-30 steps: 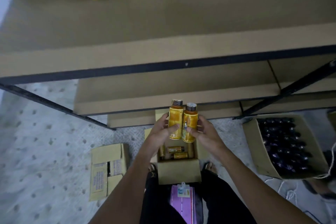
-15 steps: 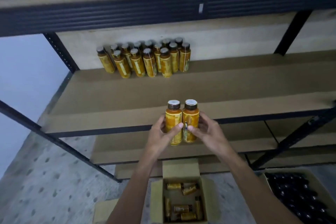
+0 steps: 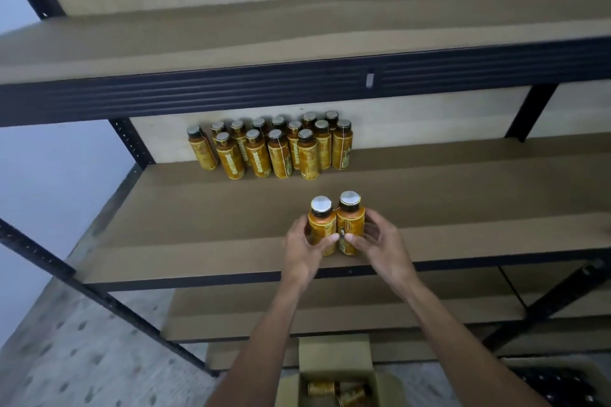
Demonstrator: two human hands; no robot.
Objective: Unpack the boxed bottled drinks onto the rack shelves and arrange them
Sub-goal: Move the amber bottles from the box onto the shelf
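Bottles [image 3: 336, 225], two, upright and touching side by side, are clasped one in the left hand [image 3: 305, 253] and one in the right hand [image 3: 382, 249], over the front of the shelf [image 3: 198, 208]; the stocked row [image 3: 274, 150] lies beyond the grip, slightly leftward.

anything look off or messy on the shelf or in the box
Nothing is spilled or damaged. The shelf bottles stand upright in a cluster; the leftmost bottle sits slightly apart from it. The boxed bottles lie jumbled on their sides. The held pair is upright.
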